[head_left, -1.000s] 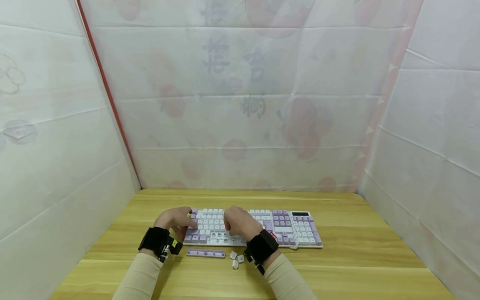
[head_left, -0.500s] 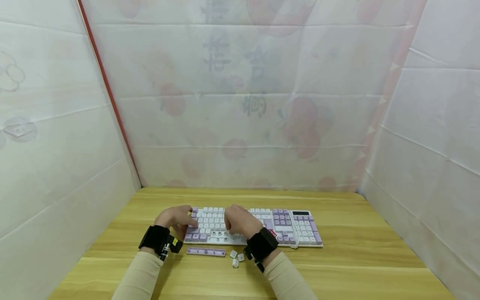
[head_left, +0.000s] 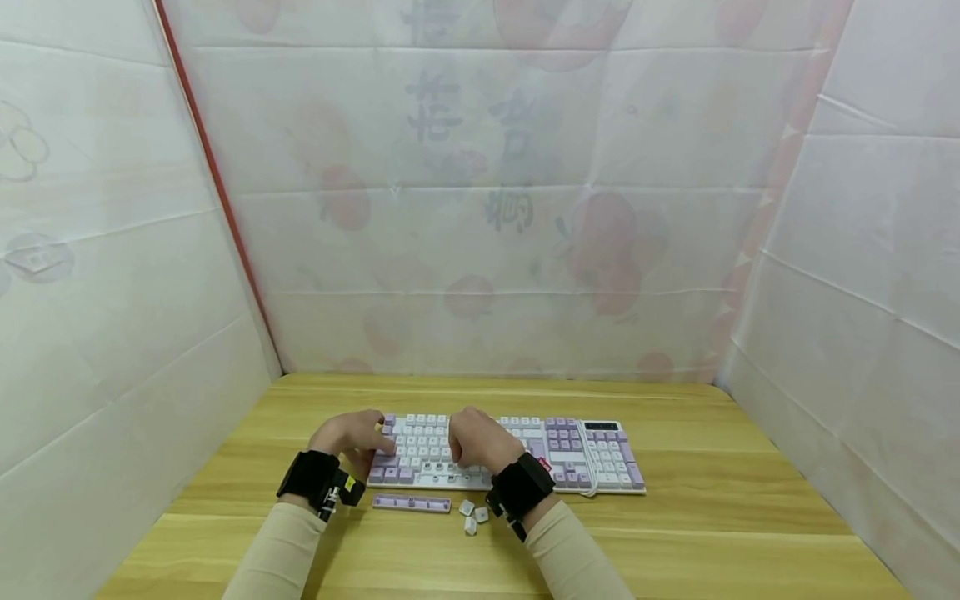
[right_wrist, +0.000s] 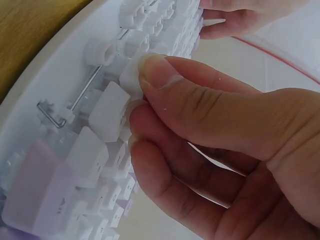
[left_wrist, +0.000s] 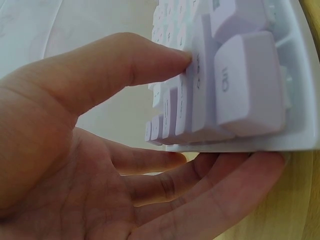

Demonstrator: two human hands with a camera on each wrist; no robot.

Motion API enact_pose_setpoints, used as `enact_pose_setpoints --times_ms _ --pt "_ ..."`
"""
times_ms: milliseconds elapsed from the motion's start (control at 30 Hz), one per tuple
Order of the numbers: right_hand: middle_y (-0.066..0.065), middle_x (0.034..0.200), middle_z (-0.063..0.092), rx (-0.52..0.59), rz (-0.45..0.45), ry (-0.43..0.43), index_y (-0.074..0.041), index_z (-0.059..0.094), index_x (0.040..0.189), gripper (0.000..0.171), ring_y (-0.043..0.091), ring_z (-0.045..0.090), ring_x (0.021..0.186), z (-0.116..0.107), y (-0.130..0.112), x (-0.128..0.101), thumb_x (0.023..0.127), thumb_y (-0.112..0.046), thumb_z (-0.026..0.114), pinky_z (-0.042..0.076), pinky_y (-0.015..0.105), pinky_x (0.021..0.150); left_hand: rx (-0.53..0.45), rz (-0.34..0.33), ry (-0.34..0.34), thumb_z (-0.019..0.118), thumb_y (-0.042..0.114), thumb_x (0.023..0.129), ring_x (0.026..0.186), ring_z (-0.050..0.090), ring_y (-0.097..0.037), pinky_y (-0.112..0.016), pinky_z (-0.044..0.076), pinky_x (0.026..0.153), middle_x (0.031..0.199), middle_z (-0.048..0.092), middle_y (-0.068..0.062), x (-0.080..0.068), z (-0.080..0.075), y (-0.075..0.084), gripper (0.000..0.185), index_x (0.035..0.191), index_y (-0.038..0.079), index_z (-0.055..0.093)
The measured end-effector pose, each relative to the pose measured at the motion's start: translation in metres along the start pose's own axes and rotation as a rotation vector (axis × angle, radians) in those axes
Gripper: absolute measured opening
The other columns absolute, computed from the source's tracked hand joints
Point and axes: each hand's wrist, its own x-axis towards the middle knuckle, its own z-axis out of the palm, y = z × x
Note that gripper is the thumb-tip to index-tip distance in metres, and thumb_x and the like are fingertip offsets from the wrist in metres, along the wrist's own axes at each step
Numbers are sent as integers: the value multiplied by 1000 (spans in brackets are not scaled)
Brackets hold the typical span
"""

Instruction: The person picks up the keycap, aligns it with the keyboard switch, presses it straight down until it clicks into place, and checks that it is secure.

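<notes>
Now | keyboard (head_left: 517,454): white, lilac keys | right hand (head_left: 480,442) fingers pinch white keycap (right_wrist: 131,79) | left hand (head_left: 348,437) grips its edge

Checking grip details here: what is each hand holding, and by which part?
The right hand pinches a white keycap by its sides. The left hand grips the keyboard by its left end.

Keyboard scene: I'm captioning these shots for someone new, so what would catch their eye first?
The white and purple keyboard at the near middle of the wooden table, with both hands on it. The right hand pinches a white keycap above bare switch posts, while the left hand grips the keyboard's left end. In front lie a detached purple spacebar and loose white keycaps.
</notes>
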Motion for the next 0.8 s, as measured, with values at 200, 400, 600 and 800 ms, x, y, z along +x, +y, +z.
enact_pose_setpoints --times_ms 200,400,600,800 --pt "-7 62 61 6 12 -3 -15 71 63 22 5 53 55 -2 -2 1 72 4 76 45 17 52 -15 -2 3 70 18 81 79 66 -23 -38 59 66 98 61 -15 1 0 0 74 141 -5 32" --pt "-7 61 59 5 17 4 -14 70 61 24 5 50 54 -4 -4 2 72 7 73 40 16 49 -9 -6 10 71 19 81 79 66 -23 -39 59 65 99 62 -15 -2 -3 3 77 143 -4 30" --pt "-7 60 60 2 19 30 -13 69 59 26 5 49 54 -2 -5 2 70 10 72 40 15 49 -23 10 8 70 17 81 77 67 -25 -39 59 65 96 62 -16 -3 -2 4 72 140 -5 33" --pt "-7 62 62 -14 20 41 -13 69 59 26 5 51 54 4 -7 -1 68 12 72 44 15 50 -26 1 14 70 18 81 77 66 -25 -40 59 64 96 62 -16 -5 2 0 67 136 -3 38"
